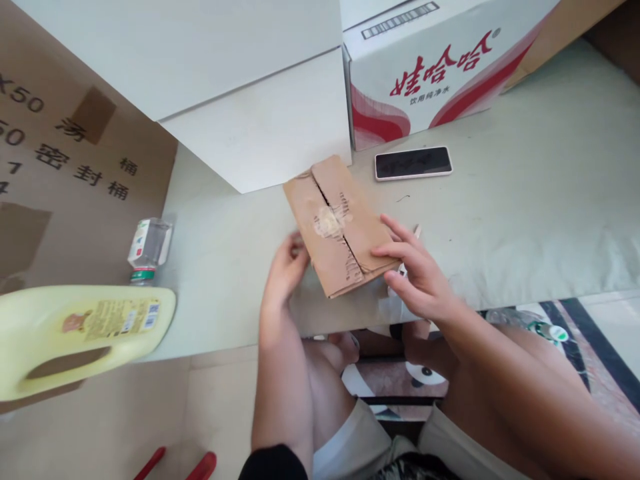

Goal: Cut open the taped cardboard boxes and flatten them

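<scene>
A small, flat brown cardboard box (333, 223) lies at a slant on the light green table cover. Its two flaps meet along a dark seam, with a pale torn patch and ragged tear marks across it. My left hand (286, 270) is curled at the box's left edge, its fingertips partly hidden there. Spread over the right corner is my right hand (420, 273), fingers apart, the index finger touching the cardboard. Partly under that hand lies a thin, pale object (417, 231) that I cannot make out.
Beyond the box stand a large white carton (270, 133) and a white-and-red printed carton (430, 87). A phone (414, 163) lies before them. On the left are a small clear bottle (150, 243), a yellow jug (125, 320) and a large brown carton (145, 200).
</scene>
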`<state>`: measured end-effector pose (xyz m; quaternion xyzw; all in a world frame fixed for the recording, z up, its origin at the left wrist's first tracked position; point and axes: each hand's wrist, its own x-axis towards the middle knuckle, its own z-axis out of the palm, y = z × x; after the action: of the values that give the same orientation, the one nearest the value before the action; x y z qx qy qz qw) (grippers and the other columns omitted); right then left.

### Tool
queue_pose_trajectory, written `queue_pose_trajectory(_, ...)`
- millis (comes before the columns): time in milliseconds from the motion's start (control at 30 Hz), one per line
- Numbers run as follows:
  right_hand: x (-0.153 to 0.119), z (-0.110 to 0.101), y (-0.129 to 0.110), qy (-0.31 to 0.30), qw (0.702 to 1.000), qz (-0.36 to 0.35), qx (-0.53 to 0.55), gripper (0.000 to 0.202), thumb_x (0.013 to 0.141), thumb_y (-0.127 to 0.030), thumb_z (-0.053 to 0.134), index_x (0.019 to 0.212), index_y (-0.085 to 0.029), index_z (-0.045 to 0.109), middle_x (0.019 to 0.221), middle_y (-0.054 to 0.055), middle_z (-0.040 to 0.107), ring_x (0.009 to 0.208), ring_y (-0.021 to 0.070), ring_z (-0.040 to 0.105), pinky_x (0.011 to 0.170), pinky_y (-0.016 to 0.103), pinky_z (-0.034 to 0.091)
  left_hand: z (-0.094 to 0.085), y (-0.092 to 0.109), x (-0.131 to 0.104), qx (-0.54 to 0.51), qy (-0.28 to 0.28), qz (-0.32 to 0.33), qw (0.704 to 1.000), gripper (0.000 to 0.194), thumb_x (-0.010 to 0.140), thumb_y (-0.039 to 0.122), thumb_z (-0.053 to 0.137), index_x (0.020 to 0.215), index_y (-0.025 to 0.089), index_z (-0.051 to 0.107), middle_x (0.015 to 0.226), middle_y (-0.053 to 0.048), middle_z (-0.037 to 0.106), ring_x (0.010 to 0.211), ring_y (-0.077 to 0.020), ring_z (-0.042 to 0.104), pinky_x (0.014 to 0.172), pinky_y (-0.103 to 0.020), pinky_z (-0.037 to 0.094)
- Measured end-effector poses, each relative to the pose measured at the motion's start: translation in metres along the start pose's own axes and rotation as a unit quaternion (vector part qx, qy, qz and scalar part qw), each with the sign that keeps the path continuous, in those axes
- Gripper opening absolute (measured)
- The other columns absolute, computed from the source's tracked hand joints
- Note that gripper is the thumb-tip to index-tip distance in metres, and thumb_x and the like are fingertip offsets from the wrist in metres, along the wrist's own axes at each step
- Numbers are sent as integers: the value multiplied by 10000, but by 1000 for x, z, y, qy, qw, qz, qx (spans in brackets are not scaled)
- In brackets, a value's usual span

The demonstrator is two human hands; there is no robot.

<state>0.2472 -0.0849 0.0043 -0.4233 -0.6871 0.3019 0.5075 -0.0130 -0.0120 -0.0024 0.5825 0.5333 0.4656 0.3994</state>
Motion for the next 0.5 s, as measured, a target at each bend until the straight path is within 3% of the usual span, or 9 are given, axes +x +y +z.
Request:
queue_pose_trajectory(67, 0, 1, -2, -31, 999, -7, 8, 308, 968, -427, 588, 1224, -268, 651, 1646, 115, 401, 1522, 298, 392, 1202, 530, 391, 2, 2, 3, -10, 73, 55, 996, 601, 847, 723, 610, 1282, 310, 647, 1392, -107, 641, 1275, -279, 635, 960, -419, 583)
queue_pose_trajectory(133, 1, 2, -3, -56, 998, -7, 29, 334, 974, -434, 580, 1268, -283, 631, 1653, 102, 395, 1519, 288, 398, 1183, 500, 414, 5, 8, 3, 13, 68, 123, 990, 637, 860, 763, 545, 1312, 320, 612, 1574, -93, 467, 1511, -312, 402, 1155, -493, 456)
queue_pose_trajectory(233, 3, 0, -1, 0, 998, 63, 24, 380, 1015, -468, 452, 1315, -278, 590, 1418, 115, 637, 1288, 262, 624, 1029, 451, 531, 12, 16, 1, 62, 11, 175, 983, 560, 875, 727, 559, 1182, 274, 678, 1615, -91, 396, 1568, -333, 288, 1271, -543, 285)
queue_pose_trajectory(267, 4, -2, 1, 33, 993, 110, -19, 384, 1014, -462, 431, 1300, -263, 593, 1217, 109, 726, 1109, 255, 696, 931, 433, 561, 14, 17, 0, 68, 9, 178, 982, 535, 890, 710, 552, 1157, 266, 686, 1613, -92, 396, 1566, -334, 289, 1282, -556, 253)
queue_pose_trajectory(333, 7, -4, 4, 48, 963, 211, -159, 366, 979, -446, 465, 1238, -240, 623, 815, 55, 720, 759, 239, 680, 733, 392, 543, 17, 17, -1, 66, 18, 182, 981, 522, 903, 699, 538, 1149, 264, 688, 1604, -94, 406, 1564, -338, 290, 1288, -576, 226)
queue_pose_trajectory(400, 10, -6, 6, -27, 913, 274, -302, 355, 917, -443, 548, 1180, -232, 658, 674, 41, 661, 618, 237, 609, 619, 364, 467, 18, 16, -1, 67, 20, 185, 980, 516, 901, 693, 550, 1147, 262, 691, 1594, -98, 420, 1563, -343, 290, 1286, -582, 226)
queue_pose_trajectory(500, 11, -6, 8, -129, 854, 301, -404, 326, 884, -441, 579, 1117, -234, 677, 728, 93, 683, 616, 265, 604, 570, 358, 405, 18, 15, 0, 62, 19, 191, 979, 503, 909, 681, 549, 1147, 260, 692, 1594, -102, 422, 1555, -345, 309, 1279, -580, 238)
